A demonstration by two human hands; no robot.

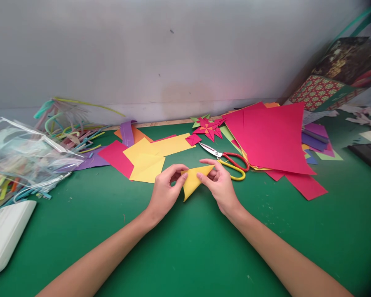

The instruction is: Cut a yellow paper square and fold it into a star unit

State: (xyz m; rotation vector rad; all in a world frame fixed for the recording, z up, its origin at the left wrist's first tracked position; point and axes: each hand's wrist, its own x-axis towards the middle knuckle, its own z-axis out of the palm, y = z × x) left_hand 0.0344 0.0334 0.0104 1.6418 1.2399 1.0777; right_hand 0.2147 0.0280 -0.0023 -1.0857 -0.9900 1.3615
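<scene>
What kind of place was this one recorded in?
Probably a paper-craft workspace, at home or in a classroom; I can't tell which. The green tabletop holds scissors, a stack of red sheets and small folded paper stars.

You are viewing a moderately bright, evenly lit scene, with a soft pale sheen spreading over the green tabletop [179, 255]. The wide view is stretching toward its edges, and the upper right corner is darkening. Fine detail is looking slightly soft.
</scene>
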